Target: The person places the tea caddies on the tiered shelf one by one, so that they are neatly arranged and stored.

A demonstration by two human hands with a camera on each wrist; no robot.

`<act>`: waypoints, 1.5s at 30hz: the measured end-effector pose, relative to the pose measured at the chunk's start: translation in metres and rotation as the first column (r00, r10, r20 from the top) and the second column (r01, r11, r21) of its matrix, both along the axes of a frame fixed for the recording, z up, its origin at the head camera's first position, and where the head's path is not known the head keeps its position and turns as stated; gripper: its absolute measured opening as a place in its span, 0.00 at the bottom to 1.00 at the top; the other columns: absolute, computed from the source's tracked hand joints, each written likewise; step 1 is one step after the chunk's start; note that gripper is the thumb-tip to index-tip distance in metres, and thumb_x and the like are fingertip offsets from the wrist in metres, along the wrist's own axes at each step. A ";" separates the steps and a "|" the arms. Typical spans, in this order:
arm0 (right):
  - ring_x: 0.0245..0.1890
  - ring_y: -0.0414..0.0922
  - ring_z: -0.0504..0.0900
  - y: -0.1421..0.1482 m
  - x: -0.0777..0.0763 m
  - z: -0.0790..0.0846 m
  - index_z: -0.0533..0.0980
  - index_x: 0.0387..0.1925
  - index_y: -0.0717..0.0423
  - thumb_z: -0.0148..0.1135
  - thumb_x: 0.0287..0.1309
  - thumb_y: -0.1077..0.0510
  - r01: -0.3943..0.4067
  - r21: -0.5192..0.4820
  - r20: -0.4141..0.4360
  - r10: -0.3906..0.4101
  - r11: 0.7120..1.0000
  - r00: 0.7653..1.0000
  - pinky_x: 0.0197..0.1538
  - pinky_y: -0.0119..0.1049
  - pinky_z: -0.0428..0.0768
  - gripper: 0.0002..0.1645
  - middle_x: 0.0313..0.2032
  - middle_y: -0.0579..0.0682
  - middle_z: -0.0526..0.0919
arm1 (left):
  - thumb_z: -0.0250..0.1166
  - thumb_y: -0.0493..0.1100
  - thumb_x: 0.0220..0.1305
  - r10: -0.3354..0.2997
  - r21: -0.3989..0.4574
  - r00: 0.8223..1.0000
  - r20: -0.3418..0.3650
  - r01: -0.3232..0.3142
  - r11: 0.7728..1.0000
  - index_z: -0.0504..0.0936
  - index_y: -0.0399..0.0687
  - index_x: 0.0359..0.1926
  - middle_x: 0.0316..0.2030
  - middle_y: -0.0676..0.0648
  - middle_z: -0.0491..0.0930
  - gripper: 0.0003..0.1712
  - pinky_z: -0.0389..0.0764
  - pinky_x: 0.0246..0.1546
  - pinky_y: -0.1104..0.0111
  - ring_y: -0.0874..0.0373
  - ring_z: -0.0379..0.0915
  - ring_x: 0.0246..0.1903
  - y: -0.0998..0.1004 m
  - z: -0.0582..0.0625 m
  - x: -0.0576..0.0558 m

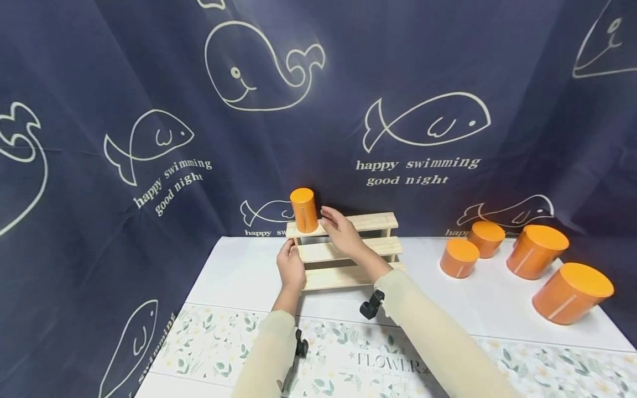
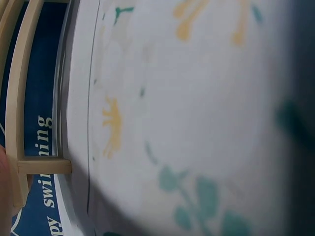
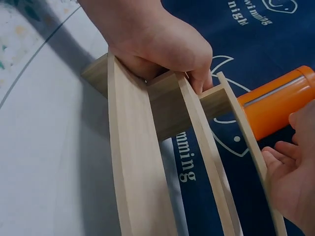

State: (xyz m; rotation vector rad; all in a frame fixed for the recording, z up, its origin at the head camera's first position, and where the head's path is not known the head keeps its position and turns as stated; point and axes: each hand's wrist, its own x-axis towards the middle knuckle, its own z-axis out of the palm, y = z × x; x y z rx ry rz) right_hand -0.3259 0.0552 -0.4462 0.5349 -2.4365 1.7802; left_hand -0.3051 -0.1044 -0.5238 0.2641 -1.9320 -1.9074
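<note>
A three-tier wooden display stand stands on the white table against the curtain. On the left end of its top tier an orange cylindrical canister stands upright with its lid on. My left hand grips the stand's left end; in the right wrist view its fingers curl over the frame beside the middle tier. Just right of the canister, my right hand reaches over the stand, fingers loosely bent and nothing in its grasp. Only a sliver of the left hand shows in the left wrist view.
On the table's right side stand more orange canisters: two small ones and two larger ones. A floral cloth strip runs along the front. The dark blue curtain closes off the back and left side.
</note>
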 end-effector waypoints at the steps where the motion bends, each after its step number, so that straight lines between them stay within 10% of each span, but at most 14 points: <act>1: 0.76 0.57 0.71 0.002 0.003 0.000 0.61 0.79 0.61 0.49 0.81 0.58 -0.004 -0.003 0.004 0.004 1.000 1.000 0.79 0.48 0.70 0.31 0.76 0.62 0.69 | 0.49 0.32 0.77 0.003 0.000 1.000 -0.001 -0.003 1.000 0.80 0.34 0.64 0.66 0.34 0.79 0.22 0.71 0.75 0.50 0.40 0.71 0.73 -0.001 0.000 0.001; 23: 0.75 0.61 0.72 0.045 0.060 -0.004 0.65 0.77 0.57 0.53 0.80 0.55 0.030 -0.102 0.033 -0.027 0.994 0.999 0.73 0.57 0.76 0.29 0.76 0.59 0.70 | 0.49 0.32 0.76 -0.017 0.019 1.000 0.003 0.017 1.000 0.78 0.32 0.66 0.68 0.32 0.77 0.23 0.69 0.77 0.50 0.38 0.67 0.75 -0.002 -0.006 0.002; 45: 0.70 0.64 0.77 0.116 0.101 0.001 0.69 0.74 0.55 0.57 0.77 0.53 0.202 0.119 -0.046 -0.198 0.972 0.979 0.70 0.62 0.77 0.29 0.75 0.59 0.70 | 0.49 0.32 0.76 -0.010 0.019 1.000 -0.017 0.011 1.000 0.78 0.33 0.66 0.69 0.32 0.76 0.23 0.71 0.76 0.51 0.39 0.67 0.75 -0.002 -0.003 0.000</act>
